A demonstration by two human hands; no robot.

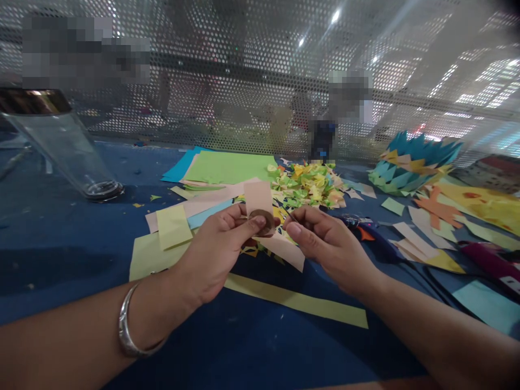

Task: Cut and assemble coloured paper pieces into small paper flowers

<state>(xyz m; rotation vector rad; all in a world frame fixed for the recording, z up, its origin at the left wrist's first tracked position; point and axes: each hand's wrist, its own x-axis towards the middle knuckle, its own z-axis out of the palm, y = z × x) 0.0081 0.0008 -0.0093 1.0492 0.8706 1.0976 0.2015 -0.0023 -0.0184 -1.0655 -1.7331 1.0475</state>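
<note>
My left hand is closed, pinching a pale pink paper strip with a round brownish disc, like a coin, pressed flat against it under the thumb. Just to the right, my right hand is closed around a thin, dark, pointed tool; its tip points toward the strip, and most of it is hidden by the fingers. A wider pink piece of paper lies below the two hands. In front of them a long pale yellow strip rests on the blue table.
Behind my hands are stacked green sheets and a heap of small paper cuttings. A glass bottle stands at left. On the right lie a paper crown, a dark blue corded tool and a purple tool. A perforated metal screen runs behind.
</note>
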